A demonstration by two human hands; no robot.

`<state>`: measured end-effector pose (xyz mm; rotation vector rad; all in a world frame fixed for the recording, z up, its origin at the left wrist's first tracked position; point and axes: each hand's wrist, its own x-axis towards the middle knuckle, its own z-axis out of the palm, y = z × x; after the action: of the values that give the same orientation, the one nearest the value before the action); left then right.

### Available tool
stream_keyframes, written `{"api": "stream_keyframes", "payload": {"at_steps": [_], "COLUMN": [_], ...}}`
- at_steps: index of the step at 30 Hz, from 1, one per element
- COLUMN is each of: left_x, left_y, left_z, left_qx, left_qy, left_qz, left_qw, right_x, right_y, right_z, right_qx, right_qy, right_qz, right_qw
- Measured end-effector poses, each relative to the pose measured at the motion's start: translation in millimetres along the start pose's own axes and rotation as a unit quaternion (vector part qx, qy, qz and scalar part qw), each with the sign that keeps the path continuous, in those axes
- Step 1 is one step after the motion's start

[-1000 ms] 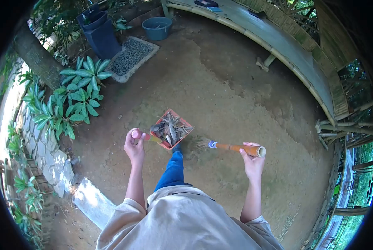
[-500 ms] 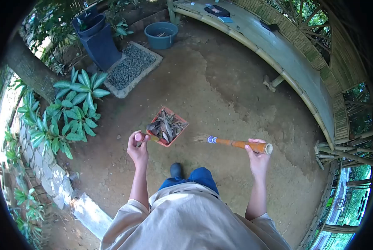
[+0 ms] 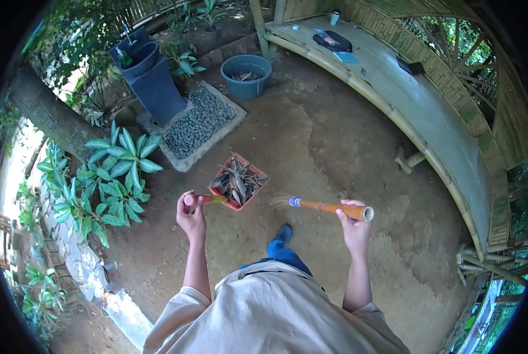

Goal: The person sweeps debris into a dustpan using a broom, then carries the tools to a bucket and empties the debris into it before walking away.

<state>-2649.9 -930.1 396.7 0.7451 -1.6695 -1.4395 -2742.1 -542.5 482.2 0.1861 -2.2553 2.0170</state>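
My left hand is closed around the handle of an orange dustpan. Dry brown leaves and twigs are heaped in the pan, which is held out in front of me, left of centre. On the other side, my right hand grips a stick broom by its thick bamboo handle. The broom lies nearly level, its thin bristles pointing left towards the dustpan but apart from it. A blue and white binding wraps the broom's neck.
Ahead stands a blue-grey tub with some dry debris inside. Left of it are a gravel bed and a dark pedestal basin. Leafy plants line the left. A curved bamboo bench bounds the right, with a bag on it.
I have stepped forward, so the tub, basin and bench appear nearer and lower in view. One boot has swung ahead. Both hands keep hold of the dustpan and broom.
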Motion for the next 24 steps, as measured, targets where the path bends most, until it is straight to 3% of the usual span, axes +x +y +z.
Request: {"api": "stream_keyframes", "payload": {"at_steps": [12, 24], "left_x": [120.5, 310.8], "left_y": [7.9, -35.5], "left_z": [142.6, 263.4], "left_qx": [0.026, 0.044], "left_qy": [0.056, 0.043], "left_qz": [0.016, 0.026], "left_qw": [0.998, 0.998], "right_x": [225.2, 437.7], "right_y": [25.7, 29.7], "right_z": [31.6, 134.4], "right_qx": [-0.007, -0.028], "right_qy": [-0.078, -0.085], "right_qz": [-0.003, -0.024], "right_qw": [0.997, 0.996]}}
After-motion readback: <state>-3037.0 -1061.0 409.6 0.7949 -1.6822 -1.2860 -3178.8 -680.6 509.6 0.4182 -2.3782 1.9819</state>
